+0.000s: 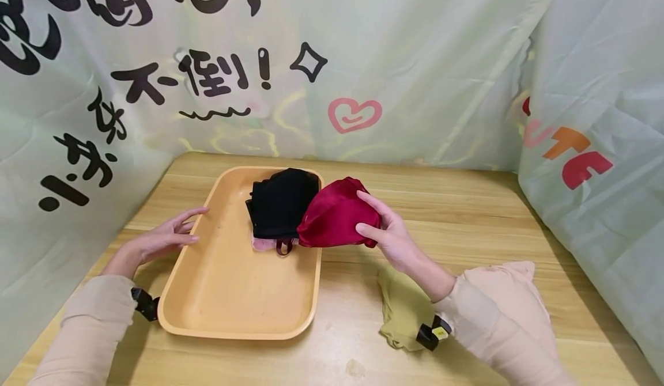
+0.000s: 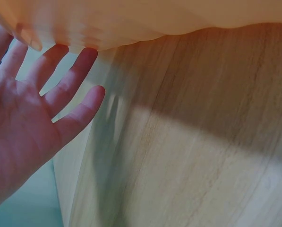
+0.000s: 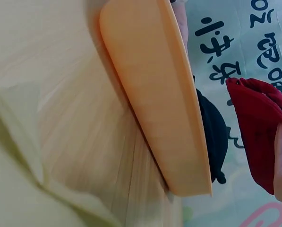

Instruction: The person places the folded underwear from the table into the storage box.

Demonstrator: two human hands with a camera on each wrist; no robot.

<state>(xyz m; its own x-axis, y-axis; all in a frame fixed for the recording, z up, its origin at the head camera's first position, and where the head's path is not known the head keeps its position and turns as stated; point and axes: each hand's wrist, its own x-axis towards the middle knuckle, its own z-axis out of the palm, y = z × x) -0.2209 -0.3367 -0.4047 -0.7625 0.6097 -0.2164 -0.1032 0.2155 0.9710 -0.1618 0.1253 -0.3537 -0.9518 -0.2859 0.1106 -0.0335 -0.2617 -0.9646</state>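
My right hand [image 1: 396,236] pinches a folded dark red bra [image 1: 334,213] between thumb and fingers, at the tray's right rim. In the right wrist view the bra [image 3: 259,132] is above the rim level. Inside the peach-orange tray [image 1: 233,294], toward the back right, lies a folded black bra [image 1: 285,201]. A bit of pink fabric [image 1: 263,243] and a dark strap loop [image 1: 284,248] show under its front edge. My left hand [image 1: 163,239] rests with spread fingers against the tray's left side; in the left wrist view its fingertips [image 2: 89,53] meet the outer wall.
Right of the tray, a folded yellow-green garment [image 1: 404,311] lies on the wooden table [image 1: 353,340] under my right wrist. Beyond it is a pale pink garment [image 1: 510,294], partly behind my forearm. Printed cloth walls [image 1: 415,75] stand at the back and sides.
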